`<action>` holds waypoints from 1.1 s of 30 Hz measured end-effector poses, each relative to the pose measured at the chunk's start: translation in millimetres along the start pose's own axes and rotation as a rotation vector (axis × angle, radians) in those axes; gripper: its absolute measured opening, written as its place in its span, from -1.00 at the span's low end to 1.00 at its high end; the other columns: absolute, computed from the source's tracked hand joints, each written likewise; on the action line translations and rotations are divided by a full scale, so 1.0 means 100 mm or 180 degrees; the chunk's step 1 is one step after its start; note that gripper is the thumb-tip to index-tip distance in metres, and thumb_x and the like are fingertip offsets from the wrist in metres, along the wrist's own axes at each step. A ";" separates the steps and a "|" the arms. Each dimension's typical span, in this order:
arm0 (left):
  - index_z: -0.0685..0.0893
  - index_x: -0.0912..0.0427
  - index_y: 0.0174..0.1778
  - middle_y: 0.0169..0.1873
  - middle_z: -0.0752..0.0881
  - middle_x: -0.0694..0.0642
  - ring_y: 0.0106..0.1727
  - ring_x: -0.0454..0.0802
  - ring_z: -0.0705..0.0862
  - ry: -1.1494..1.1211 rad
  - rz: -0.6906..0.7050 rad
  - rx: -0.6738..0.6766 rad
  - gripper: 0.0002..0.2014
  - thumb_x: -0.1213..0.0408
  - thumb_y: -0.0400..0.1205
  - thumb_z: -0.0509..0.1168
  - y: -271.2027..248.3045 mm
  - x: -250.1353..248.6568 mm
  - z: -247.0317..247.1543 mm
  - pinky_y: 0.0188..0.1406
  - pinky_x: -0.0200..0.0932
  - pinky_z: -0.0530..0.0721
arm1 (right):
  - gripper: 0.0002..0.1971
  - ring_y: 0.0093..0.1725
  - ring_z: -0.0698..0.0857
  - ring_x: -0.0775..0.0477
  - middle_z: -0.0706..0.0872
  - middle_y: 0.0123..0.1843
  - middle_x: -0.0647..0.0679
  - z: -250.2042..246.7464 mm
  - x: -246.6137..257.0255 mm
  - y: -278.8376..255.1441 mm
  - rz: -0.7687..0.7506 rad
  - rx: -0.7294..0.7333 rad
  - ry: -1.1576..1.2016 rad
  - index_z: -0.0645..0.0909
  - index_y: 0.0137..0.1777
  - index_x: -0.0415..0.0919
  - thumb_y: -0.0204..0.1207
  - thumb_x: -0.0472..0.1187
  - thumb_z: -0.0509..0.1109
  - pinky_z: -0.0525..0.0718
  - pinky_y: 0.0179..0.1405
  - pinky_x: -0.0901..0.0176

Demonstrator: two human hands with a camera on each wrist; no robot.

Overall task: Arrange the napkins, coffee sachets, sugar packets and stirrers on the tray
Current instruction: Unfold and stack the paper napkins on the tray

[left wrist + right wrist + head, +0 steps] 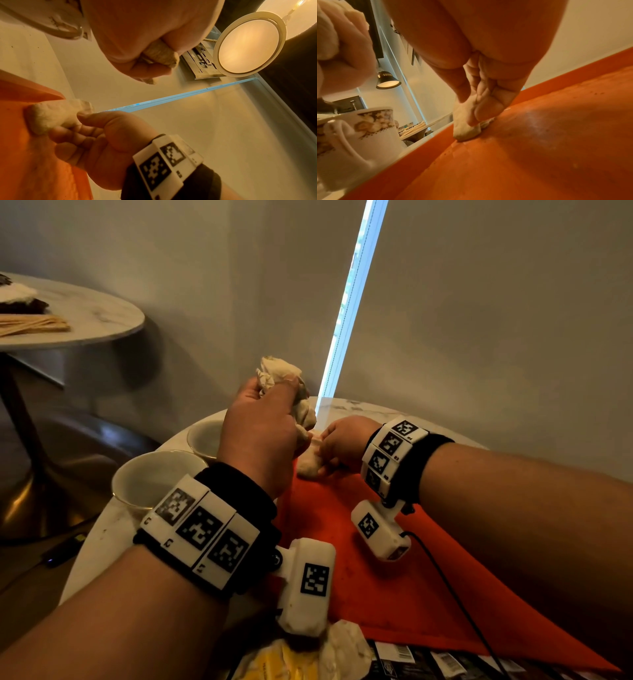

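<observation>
A bunch of crumpled napkins [287, 385] is held up in the air by the left hand [262, 436], with the fingers curled tight around it. In the left wrist view the paper is seen poking out of the closed fist. This bunch is raised above the 11 o'clock corner of the orange tray [394, 570].

One rolled napkin [310, 463] is pinched by the right hand [344, 441] between the thumb and the fingers. In the right wrist view its low end is seen pressed onto the tray floor, near the far rim at about 12 o'clock.

The tray is set on a round marble table [102, 546]. Two white cups [154, 477] are stood on the table at about 9 o'clock from the tray, just beside its left edge. A flower pattern is seen on one cup in the right wrist view.

At 6 o'clock, near the front tray edge, another crumpled napkin [346, 648] is seen, with a yellow packet [274, 666] beside it and dark sachets [428, 662] to its right.

On a second table [102, 313], far off at 10 o'clock, a pile of wooden stirrers [34, 324] is laid.
</observation>
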State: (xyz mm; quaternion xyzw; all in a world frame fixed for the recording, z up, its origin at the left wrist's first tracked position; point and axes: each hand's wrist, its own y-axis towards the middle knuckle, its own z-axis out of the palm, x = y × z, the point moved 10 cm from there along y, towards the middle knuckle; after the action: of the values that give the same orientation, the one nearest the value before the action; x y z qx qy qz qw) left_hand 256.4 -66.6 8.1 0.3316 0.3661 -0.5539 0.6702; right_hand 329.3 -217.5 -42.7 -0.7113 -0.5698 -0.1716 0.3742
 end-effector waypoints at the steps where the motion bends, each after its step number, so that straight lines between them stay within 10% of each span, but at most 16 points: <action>1: 0.71 0.01 -0.05 -0.22 0.73 0.10 -0.27 -0.04 0.70 -0.0028 -0.0009 -0.0005 -0.87 0.18 0.76 0.27 0.00 0.00 0.00 -0.52 -0.29 0.62 | -0.93 -0.06 0.86 -0.29 0.82 -0.22 -0.27 -0.03 0.00 0.01 -0.0018 -0.0075 -0.0076 0.69 0.00 -0.39 0.61 -0.39 0.41 0.80 0.12 -0.26; 7: 0.71 -0.03 0.01 -0.14 0.76 0.09 -0.20 0.00 0.72 -0.0051 -0.0035 -0.0053 -0.89 0.15 0.77 0.27 0.01 0.02 -0.01 -0.53 -0.29 0.62 | -0.76 0.02 0.78 -0.13 0.79 0.04 -0.16 -0.25 0.22 -0.17 -0.0527 -0.0573 -0.1108 0.71 0.18 -0.24 0.54 -0.20 0.49 0.79 0.06 -0.01; 15: 0.72 -0.03 0.01 -0.17 0.79 0.04 -0.25 -0.11 0.78 -0.0080 -0.0014 -0.0030 -0.89 0.15 0.77 0.28 0.00 0.02 0.00 -0.49 -0.33 0.65 | -0.64 0.39 0.61 -0.03 0.70 0.40 -0.01 0.26 0.21 -0.35 -0.0813 0.0313 -0.2248 0.68 0.43 -0.05 0.66 -0.03 0.39 0.47 0.50 0.07; 26: 0.71 -0.02 0.14 -0.10 0.78 0.09 -0.18 -0.04 0.77 0.0031 -0.0029 0.0004 -0.87 0.13 0.77 0.27 0.02 0.06 0.00 -0.49 -0.31 0.64 | -0.62 0.40 0.60 0.00 0.67 0.42 0.05 0.14 0.23 -0.37 -0.0970 0.0218 -0.1792 0.66 0.44 0.03 0.64 -0.02 0.44 0.47 0.37 0.18; 33: 0.72 0.13 0.07 -0.21 0.73 0.16 -0.39 -0.05 0.64 0.0002 -0.0230 0.0426 -0.88 0.23 0.75 0.29 0.01 0.17 0.18 -0.44 -0.22 0.61 | -0.82 0.06 0.74 -0.01 0.79 0.00 0.03 -0.46 0.36 -0.42 -0.1330 -0.0371 -0.0266 0.76 0.13 -0.06 0.68 -0.06 0.36 0.66 0.10 0.02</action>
State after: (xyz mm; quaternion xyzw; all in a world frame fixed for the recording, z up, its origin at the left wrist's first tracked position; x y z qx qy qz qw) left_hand 261.8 -90.2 2.4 0.3624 0.3403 -0.6009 0.6260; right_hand 308.4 -223.7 26.0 -0.6047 -0.7089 -0.2485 0.2647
